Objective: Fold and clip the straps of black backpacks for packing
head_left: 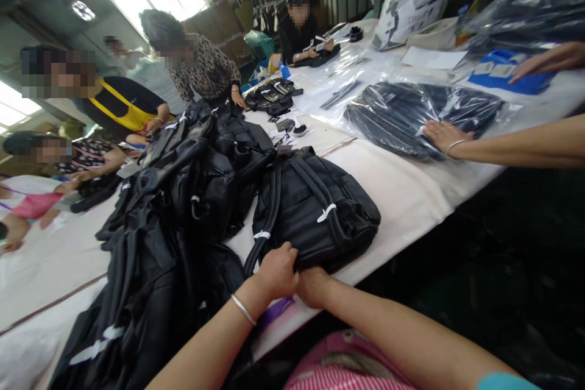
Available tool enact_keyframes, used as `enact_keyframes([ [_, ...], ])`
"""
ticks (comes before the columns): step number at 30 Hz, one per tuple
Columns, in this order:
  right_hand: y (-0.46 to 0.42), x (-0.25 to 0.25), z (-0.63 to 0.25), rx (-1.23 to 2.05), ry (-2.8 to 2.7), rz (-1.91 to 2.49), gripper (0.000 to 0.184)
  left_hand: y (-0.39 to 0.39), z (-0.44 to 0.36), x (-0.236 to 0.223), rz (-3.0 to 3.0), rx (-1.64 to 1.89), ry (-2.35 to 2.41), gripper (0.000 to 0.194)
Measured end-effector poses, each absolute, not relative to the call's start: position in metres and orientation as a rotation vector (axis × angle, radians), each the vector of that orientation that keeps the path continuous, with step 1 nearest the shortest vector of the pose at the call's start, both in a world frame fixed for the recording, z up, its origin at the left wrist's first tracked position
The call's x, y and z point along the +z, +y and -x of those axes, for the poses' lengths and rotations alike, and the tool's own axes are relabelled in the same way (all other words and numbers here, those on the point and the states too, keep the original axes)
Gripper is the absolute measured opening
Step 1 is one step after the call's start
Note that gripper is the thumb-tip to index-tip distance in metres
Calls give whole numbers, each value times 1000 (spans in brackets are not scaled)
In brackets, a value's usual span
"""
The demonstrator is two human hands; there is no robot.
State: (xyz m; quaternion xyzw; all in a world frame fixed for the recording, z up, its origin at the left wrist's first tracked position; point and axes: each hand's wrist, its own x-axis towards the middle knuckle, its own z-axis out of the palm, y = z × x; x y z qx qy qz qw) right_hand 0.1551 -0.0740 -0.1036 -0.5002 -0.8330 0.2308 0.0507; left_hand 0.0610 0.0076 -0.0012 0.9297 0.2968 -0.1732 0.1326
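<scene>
The soft black backpack (304, 213) with white-tied straps (316, 183) lies on the flat, pale worktop (411, 192). Your left hand (278, 269) is curled tight on its near edge; your right hand (314, 286) hides its fingers (can't tell their grip). Hold gently, keeping the straps flat.

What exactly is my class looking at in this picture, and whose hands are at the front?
There is no machine: a camera on a person's head looks forward and down, and each grip is that person's bare hand. The left grip is closed on the near edge of a black backpack; the right grip is at that same edge, most of its fingers hidden. The pale table also bears a pile of black bags and a plastic-wrapped black bundle, on which a co-worker's hand rests.
</scene>
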Motion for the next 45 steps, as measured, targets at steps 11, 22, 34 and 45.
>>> enact_keyframes([
  [11,-112,-103,-174,578,-2389,1417,45,-4,-60,-33,-2421,-155,940,49],
  [22,-122,-110,-170,703,-2544,1300,36,-40,-65,-52,-2646,-314,877,62],
  [34,-120,-50,-343,126,-2290,1927,62,-39,-52,-55,-2654,-281,828,71],
  [45,-86,-35,-336,154,-2679,1675,21,4,-41,-38,-2617,-239,920,50],
])
